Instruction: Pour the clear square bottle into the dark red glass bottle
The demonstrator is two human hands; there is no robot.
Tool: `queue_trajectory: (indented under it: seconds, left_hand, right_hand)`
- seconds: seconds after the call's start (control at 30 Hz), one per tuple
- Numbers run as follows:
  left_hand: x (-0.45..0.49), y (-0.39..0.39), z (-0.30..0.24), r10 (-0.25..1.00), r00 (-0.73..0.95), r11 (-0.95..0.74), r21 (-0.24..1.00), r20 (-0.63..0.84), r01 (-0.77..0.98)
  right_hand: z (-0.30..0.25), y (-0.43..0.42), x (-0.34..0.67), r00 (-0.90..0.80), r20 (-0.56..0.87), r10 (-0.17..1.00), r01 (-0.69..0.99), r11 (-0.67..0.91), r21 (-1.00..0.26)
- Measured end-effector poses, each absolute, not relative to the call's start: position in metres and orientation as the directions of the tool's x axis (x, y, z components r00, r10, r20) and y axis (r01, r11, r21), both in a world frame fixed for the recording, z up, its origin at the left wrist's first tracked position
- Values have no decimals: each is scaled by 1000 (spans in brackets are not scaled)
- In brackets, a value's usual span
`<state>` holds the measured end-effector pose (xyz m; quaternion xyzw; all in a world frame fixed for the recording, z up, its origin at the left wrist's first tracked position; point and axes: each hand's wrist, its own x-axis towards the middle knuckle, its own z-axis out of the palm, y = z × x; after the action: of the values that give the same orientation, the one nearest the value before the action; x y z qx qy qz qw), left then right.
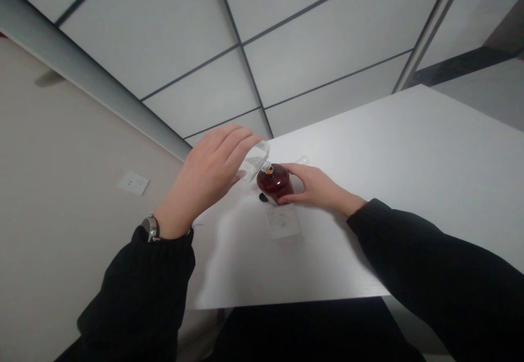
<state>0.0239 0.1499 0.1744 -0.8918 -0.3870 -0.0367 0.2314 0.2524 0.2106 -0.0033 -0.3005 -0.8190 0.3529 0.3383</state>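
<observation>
My left hand is closed around a small clear bottle, tilted so that its neck meets the mouth of a dark red-brown bottle. The dark bottle stands on the white table. My right hand grips that bottle from its right side. Something orange shows at the mouth, too small to make out. A black round cap lies at the bottle's left. Just in front sits a clear square piece with a round mark in its middle.
Behind my right hand lies a clear, rounded object, partly hidden. White panelled doors rise behind the table. A wall with a socket stands at the left. The table's front edge is close to my body.
</observation>
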Motion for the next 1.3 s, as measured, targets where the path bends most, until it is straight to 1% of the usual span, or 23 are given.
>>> queue_trajectory:
  seconds: [0.27, 0.47, 0.67, 0.97, 1.07, 1.3]
  left_hand:
    - [24, 148, 173, 644, 717, -580, -441, 268, 685]
    - [25, 147, 172, 602, 756, -590, -495, 257, 638]
    - [25, 148, 172, 572, 773, -614, -480, 276, 626]
    - [25, 147, 173, 557, 788, -610, -515, 263, 603]
    - [26, 146, 174, 565, 787, -605, -523, 249, 600]
    - [28, 144, 177, 612, 758, -613, -469, 227, 636]
  right_hand:
    - [-5, 211, 252, -583, 347, 734, 247, 567, -786]
    - [-6, 212, 252, -580, 358, 731, 245, 577, -779]
    - [-5, 212, 252, -585, 344, 735, 258, 571, -779]
    - [-5, 211, 252, -583, 352, 732, 258, 578, -775]
    - [-5, 211, 251, -579, 356, 733, 259, 580, -773]
    - [-6, 211, 251, -576, 368, 729, 251, 587, -770]
